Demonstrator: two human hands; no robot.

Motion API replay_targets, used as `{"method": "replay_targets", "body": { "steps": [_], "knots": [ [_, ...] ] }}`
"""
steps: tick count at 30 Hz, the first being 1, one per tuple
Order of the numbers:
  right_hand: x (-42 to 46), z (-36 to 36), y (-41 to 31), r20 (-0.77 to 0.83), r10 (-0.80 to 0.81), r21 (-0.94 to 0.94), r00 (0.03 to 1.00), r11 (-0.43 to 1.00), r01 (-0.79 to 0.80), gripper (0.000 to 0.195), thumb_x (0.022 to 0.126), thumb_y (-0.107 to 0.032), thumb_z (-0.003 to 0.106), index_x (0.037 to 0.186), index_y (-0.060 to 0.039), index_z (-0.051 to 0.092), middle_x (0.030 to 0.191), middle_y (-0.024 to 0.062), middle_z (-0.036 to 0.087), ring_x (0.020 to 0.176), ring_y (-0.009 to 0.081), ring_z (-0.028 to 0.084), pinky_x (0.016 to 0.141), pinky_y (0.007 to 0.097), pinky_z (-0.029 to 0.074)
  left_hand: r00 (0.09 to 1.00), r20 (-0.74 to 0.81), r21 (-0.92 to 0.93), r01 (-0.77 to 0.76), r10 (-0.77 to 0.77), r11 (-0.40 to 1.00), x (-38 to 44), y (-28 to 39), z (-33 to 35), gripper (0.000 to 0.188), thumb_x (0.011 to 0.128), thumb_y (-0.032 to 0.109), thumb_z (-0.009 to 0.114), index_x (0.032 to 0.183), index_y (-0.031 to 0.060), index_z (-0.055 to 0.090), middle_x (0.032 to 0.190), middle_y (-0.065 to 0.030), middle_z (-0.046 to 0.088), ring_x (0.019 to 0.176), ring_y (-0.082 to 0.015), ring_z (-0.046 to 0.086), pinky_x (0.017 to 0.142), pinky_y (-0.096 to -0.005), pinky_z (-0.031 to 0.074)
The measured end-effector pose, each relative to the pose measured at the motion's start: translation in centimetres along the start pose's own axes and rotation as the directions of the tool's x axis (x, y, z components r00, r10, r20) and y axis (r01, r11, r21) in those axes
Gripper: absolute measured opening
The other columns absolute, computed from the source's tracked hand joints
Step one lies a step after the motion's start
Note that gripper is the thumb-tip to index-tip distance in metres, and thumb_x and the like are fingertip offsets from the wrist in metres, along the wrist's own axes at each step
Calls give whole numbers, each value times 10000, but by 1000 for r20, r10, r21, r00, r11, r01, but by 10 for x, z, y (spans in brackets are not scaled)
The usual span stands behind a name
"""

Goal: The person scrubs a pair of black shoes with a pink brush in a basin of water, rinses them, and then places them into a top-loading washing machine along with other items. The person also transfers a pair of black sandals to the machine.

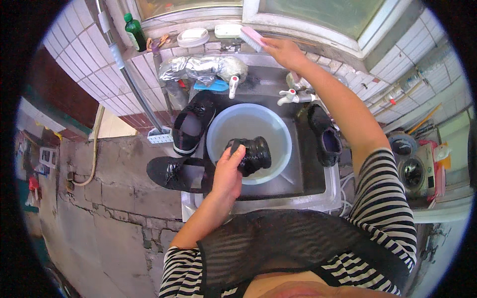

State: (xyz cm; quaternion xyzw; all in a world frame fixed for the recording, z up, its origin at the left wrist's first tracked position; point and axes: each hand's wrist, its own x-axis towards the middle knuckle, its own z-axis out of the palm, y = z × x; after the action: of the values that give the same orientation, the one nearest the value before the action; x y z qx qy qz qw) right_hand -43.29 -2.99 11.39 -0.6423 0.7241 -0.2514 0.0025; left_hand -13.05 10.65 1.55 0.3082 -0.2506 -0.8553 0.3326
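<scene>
My left hand (pixel 230 172) grips a wet black shoe (pixel 258 154) over a light-blue basin (pixel 285 164) of cloudy water. The basin stands in a metal sink (pixel 294 182). My right hand (pixel 286 53) is stretched out to the window ledge and holds a scrub brush (pixel 253 37) with a pink back and pale bristles. Two black shoes, one with a white-edged sole (pixel 190 124) and one lying crosswise (pixel 179 173), rest on the sink's left side. Another black shoe (pixel 325 136) lies along the right rim.
Two white taps, one at the middle (pixel 233 87) and one further right (pixel 287 97), jut over the sink. A soap dish (pixel 193 38), a white box (pixel 228 31) and a green bottle (pixel 135 32) line the ledge. A metal pole (pixel 134 82) stands at left.
</scene>
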Motion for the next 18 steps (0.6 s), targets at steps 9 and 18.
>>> {"method": "replay_targets", "body": {
  "steps": [9, 18],
  "knots": [
    [134, 49, -17, 287, 286, -120, 914, 958, -262, 382, 914, -281, 417, 1087, 18, 580, 871, 199, 661, 635, 367, 657, 621, 465, 531, 996, -21, -197, 81, -86, 977, 14, -12, -17, 295, 898, 193, 577, 1154, 66, 502, 1073, -68, 585, 967, -186, 581, 844, -377, 481],
    [159, 71, -14, 441, 392, 352, 807, 752, -558, 297, 929, -296, 455, 744, -68, 500, 577, 28, 462, 414, 144, 391, 394, 352, 348, 994, -113, -262, -20, -10, 965, 25, -17, -25, 309, 918, 182, 538, 1188, 40, 488, 1147, -82, 578, 1041, -216, 568, 922, -403, 448]
  ]
}}
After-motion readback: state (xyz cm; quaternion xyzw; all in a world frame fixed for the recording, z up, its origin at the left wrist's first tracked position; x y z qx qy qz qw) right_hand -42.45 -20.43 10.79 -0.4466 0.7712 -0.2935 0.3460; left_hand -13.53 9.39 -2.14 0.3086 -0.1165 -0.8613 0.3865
